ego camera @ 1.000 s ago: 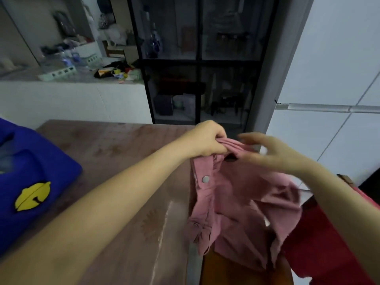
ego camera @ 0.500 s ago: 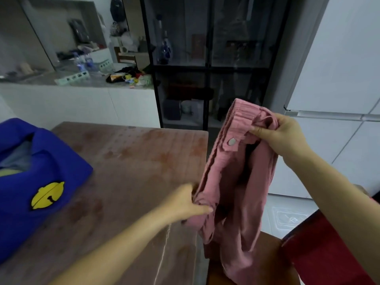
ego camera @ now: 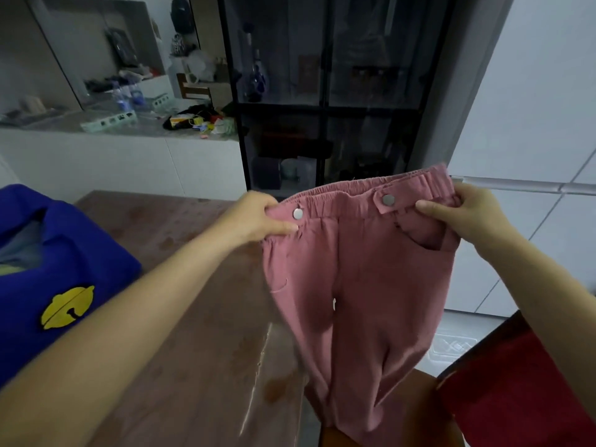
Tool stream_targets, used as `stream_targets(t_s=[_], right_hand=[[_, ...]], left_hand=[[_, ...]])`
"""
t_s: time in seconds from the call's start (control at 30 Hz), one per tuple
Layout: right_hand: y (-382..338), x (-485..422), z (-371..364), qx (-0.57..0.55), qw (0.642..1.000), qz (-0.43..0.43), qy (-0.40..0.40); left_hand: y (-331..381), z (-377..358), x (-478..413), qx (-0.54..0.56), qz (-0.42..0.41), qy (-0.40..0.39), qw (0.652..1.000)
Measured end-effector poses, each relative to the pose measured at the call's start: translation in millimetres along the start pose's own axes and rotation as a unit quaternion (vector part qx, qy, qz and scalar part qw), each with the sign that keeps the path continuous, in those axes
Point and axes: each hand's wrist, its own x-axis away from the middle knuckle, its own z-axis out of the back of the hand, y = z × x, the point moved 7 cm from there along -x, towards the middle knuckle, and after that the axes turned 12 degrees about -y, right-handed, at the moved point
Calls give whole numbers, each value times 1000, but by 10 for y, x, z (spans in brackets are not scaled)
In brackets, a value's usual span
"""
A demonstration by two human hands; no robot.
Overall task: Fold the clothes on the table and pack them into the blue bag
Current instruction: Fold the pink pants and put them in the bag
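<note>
A pair of pink trousers (ego camera: pixel 361 285) with an elastic waistband and two metal snaps hangs spread out in the air past the right edge of the brown table (ego camera: pixel 193 333). My left hand (ego camera: pixel 254 217) pinches the waistband's left end. My right hand (ego camera: pixel 467 214) grips its right end by the pocket. The legs dangle down toward a wooden chair seat (ego camera: pixel 416 411). The blue bag (ego camera: pixel 61 269), with a yellow bell patch, lies open on the table's left side, some grey cloth showing inside.
A red cloth (ego camera: pixel 522 395) lies at the lower right over the chair. Beyond the table stand a dark glass cabinet (ego camera: pixel 325 91), a white counter (ego camera: pixel 122 156) with clutter and a white fridge (ego camera: pixel 532 124).
My left hand let go of the trousers' lower part and moved up to the waistband's left end. Both hands pulled the waistband wide, so the trousers now hang flat and facing me.
</note>
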Motion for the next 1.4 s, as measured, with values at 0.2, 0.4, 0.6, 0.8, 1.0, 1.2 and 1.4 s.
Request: stream_targets(t_s=[0.2, 0.4, 0.6, 0.8, 1.0, 1.2, 1.4], right_hand=[[-322, -45, 220, 45, 997, 26, 65], [-592, -25, -257, 116, 989, 62, 68], [-602, -69, -255, 90, 991, 79, 66], [-1277, -288, 335, 142, 964, 139, 179], [-2331, -325, -124, 125, 949, 243, 154], [-2000, -58, -1696, 79, 964, 254, -11], [-1683, 339, -2842, 147, 938, 304, -82]], left_hand=[[384, 303, -125, 2, -32, 37, 999], [624, 149, -210, 74, -50, 25, 996], [590, 209, -125, 123, -41, 31, 991], [870, 834, 88, 227, -59, 129, 964], [1149, 1405, 242, 264, -92, 187, 942], [227, 1140, 440, 318, 24, 139, 937], [-741, 847, 755, 241, 202, -10, 949]])
